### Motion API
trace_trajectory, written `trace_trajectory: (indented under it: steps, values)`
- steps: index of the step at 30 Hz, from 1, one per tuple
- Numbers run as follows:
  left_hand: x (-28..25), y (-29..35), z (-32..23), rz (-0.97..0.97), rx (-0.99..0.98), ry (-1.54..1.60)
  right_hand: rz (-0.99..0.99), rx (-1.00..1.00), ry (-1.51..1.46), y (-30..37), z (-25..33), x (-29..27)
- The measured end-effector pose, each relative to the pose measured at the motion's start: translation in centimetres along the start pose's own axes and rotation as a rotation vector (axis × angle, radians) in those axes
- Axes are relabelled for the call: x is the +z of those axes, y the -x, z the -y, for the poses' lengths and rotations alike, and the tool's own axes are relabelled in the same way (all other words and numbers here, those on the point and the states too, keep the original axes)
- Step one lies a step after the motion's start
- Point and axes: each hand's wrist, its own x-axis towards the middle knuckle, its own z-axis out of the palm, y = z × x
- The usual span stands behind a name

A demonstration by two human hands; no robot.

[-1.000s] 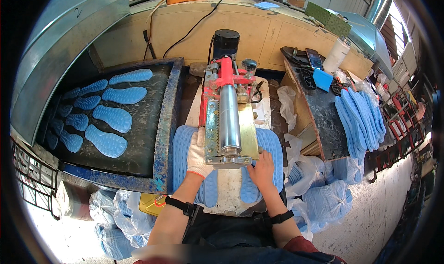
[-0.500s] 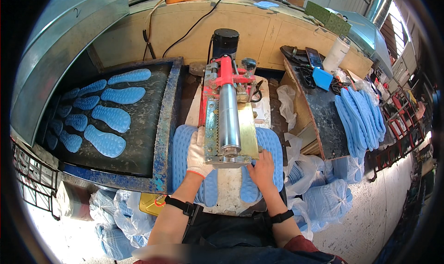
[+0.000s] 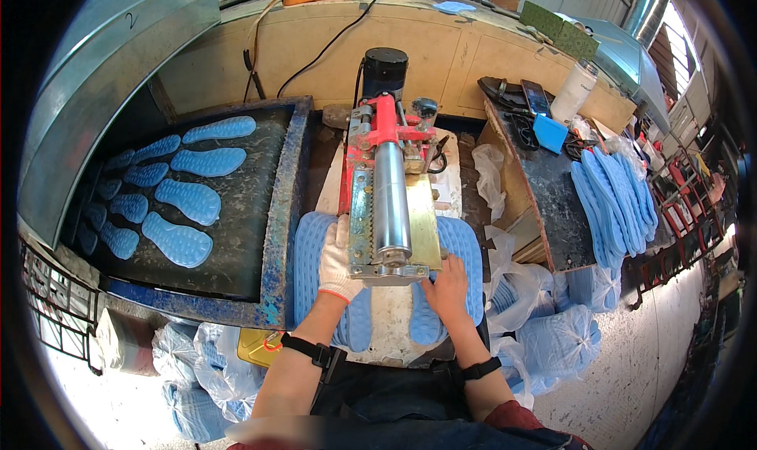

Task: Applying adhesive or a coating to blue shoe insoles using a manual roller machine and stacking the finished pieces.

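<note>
A hand-worked press with a red frame and a steel roller (image 3: 390,206) stands in front of me. My left hand (image 3: 337,261), in a white knit glove, lies along the press's left side over blue, bumpy insoles (image 3: 310,253). Its fingers are stretched out, and the press partly covers them. My bare right hand (image 3: 448,292) is at the right front corner of the press, over more blue insoles (image 3: 471,253). Those fingers are bent and closed; what they grip is hidden by the press. Between the two groups of insoles shows a worn, pale board (image 3: 390,316).
To the left, a dark belt (image 3: 236,245) in a blue frame carries several blue insoles (image 3: 188,201). At right, a dark table (image 3: 556,213) bears a pile of insoles (image 3: 611,206), a white bottle (image 3: 574,91) and a phone (image 3: 535,98). Bagged insoles (image 3: 560,340) lie below.
The insoles on the belt have shifted slightly to the left. Both my hands and the press look the same as before.
</note>
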Motion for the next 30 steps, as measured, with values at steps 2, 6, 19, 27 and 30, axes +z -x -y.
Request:
trace_trajectory:
  steps: [2,6,19,27,30]
  values:
    - [-1.2,-0.6,-0.5,-0.068,0.025,0.009,0.003,0.005,0.008,0.1,-0.3,0.0]
    - [-1.5,-0.6,-0.5,-0.207,-0.095,0.395,0.006,-0.003,0.000,0.0,0.0,0.0]
    - [0.1,-0.3,-0.1,-0.214,-0.092,0.362,-0.006,0.003,0.000,0.0,0.1,-0.2]
    - [0.8,-0.2,-1.1,-0.372,-0.224,0.763,-0.005,-0.002,-0.009,0.0,0.0,-0.2]
    - [0.4,0.1,-0.6,-0.300,-0.153,0.514,-0.015,0.000,-0.011,0.0,0.1,-0.2]
